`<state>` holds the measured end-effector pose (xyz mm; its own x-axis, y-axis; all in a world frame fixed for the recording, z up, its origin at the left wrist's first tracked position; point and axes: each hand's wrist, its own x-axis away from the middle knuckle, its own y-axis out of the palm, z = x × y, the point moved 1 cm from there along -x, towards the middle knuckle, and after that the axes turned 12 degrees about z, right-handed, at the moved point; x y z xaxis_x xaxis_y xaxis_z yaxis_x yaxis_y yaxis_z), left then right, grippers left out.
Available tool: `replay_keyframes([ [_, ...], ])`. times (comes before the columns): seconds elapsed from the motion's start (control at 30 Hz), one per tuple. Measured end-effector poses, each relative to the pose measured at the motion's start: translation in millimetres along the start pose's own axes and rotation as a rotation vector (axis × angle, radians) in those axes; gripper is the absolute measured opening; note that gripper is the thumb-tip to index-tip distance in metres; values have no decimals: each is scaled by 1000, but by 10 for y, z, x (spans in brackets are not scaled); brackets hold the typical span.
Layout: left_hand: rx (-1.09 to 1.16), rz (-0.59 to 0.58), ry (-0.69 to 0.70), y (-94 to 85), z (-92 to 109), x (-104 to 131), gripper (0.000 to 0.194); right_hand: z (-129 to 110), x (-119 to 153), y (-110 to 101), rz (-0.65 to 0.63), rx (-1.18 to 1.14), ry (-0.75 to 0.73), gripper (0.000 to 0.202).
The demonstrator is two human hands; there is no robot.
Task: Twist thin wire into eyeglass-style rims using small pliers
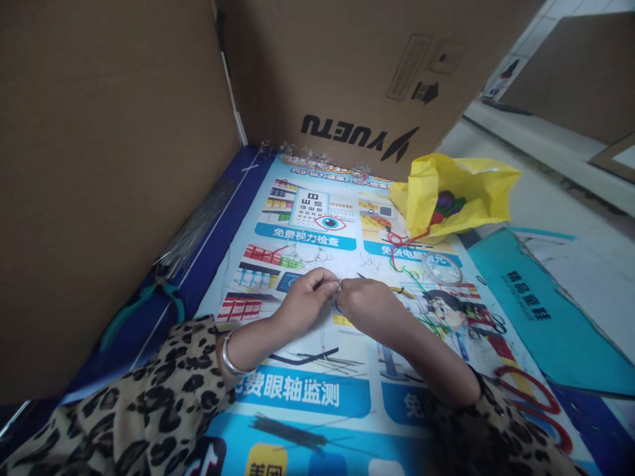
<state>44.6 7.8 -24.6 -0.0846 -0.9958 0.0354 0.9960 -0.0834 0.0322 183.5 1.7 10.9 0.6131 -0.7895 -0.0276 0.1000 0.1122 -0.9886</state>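
Observation:
My left hand [308,299] and my right hand [366,305] meet above the printed poster, fingertips pinched together and touching. What they pinch is too small to make out. Just beyond the right knuckles a dark thin tip [361,275] shows. Below the hands, dark thin strips [307,357] and fine wires lie on the poster. A bundle of short dark wires [288,430] rests nearer to me. Several fine wire pieces [317,253] are scattered past my left hand.
Cardboard walls [317,73] stand behind and left. At left lie teal-handled pliers [159,285] and long wires [193,228]. On the right are a yellow bag [461,218] with coloured yarn, a tape roll [441,269], red scissor-like handles [533,390] and a teal cardboard piece [536,311].

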Motion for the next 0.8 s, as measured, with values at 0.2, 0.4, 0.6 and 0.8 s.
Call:
replay_keyframes([
  [0.2, 9, 18, -8, -1, 27, 7, 9, -2, -24, -17, 10, 3, 1, 24],
  [0.4, 3, 21, -10, -10, 45, 4, 9, 22, -44, -44, -8, -30, 23, 24],
  [0.6, 9, 17, -10, -9, 44, 7, 10, 49, -43, -34, -16, -67, 30, 24],
  [0.8, 6, 6, -8, -10, 40, 7, 11, 55, -8, -42, -1, -86, 25, 22],
])
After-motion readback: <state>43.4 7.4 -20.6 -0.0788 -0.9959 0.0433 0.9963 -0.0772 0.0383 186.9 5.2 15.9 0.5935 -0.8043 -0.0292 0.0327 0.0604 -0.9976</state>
